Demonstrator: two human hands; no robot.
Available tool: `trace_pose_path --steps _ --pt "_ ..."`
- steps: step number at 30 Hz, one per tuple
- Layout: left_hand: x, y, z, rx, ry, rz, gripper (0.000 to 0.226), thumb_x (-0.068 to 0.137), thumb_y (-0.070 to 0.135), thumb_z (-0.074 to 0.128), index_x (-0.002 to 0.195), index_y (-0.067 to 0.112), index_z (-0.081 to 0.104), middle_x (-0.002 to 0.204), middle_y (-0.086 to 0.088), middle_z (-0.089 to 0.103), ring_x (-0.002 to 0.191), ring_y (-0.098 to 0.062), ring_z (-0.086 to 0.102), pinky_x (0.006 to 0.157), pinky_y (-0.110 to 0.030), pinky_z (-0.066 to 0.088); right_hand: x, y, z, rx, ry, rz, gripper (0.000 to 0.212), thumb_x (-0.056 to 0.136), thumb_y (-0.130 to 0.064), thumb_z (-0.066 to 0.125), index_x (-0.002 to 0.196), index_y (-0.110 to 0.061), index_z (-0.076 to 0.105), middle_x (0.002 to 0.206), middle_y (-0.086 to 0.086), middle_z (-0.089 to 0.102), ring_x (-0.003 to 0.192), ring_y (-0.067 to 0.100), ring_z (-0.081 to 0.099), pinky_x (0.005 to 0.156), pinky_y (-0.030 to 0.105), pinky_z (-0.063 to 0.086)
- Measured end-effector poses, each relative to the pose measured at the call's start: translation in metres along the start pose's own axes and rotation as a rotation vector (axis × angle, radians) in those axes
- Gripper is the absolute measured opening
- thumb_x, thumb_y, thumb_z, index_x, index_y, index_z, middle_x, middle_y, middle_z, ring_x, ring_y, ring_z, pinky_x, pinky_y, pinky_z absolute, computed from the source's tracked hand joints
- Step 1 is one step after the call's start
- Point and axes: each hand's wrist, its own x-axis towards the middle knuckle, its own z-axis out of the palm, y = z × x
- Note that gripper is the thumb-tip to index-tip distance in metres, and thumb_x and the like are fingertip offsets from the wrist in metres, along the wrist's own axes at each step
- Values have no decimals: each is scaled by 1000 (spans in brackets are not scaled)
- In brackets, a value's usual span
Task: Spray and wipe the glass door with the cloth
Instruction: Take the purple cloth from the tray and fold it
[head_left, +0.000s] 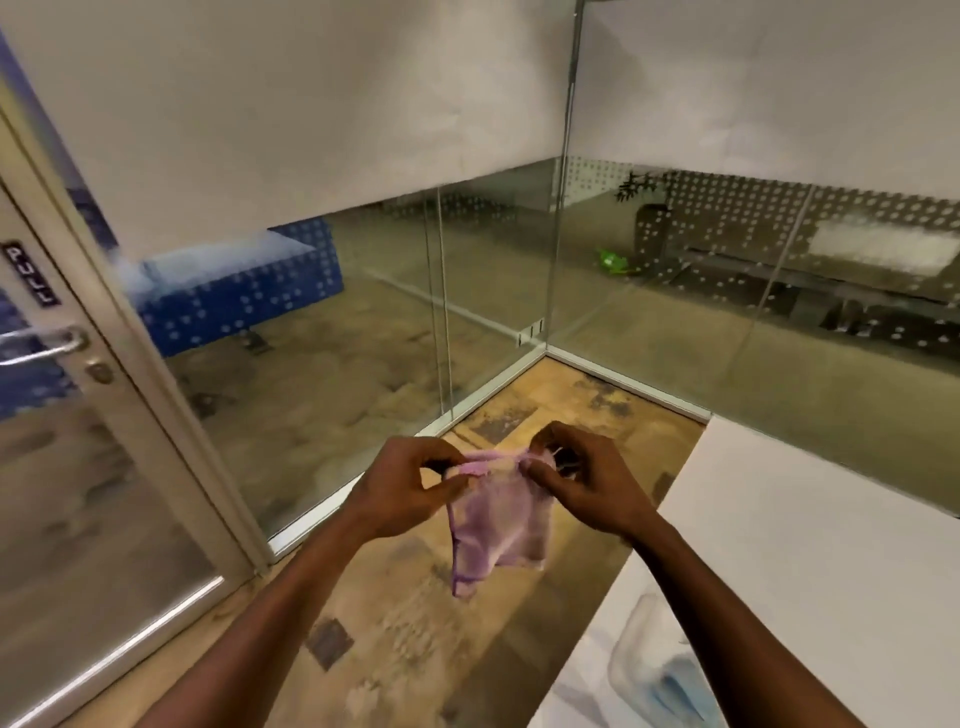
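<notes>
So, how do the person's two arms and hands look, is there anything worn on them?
Both forearms are bare as far as the picture shows: no sleeves, and I see no gloves, watch or bracelet. The left hand and the right hand also look free of rings, though the picture is a little blurred at the fingers.

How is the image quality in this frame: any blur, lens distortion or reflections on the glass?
Head view: wide-angle bending bows the door frame and the glass partitions; the purple cloth and both hands, left hand and right hand, are slightly motion-soft; hazy reflections veil the glass; lighting is even, without hard shadows.
</notes>
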Motion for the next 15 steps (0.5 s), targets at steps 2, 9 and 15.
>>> trace_pose_path --steps 2,9,15 --pt "-20 -10 -21 -90 14 -72 11 88 13 74 84 22 75 77 15 72 72 2 63 75 -25 56 8 -11 25 72 2 34 12 94 -33 74 95 -24 68 92 -3 72 77 26 71 68 46 61" --pt "-103 -23 -92 -540 178 -222 14 95 16 67 81 12 68 74 -2 61 70 -12 56 66 -19 48 9 -51 143 819 -294 318 74 72 -46 91 132 -16 60 126 12 73 111 22 69 89 34 56" --pt "-179 -60 -151 -637 468 -458 21 101 17 60 99 -3 64 78 -3 60 66 -10 54 62 -19 47 0 -93 263 861 -471 342 46 79 -28 83 119 -6 71 120 22 75 104 27 70 92 45 57"
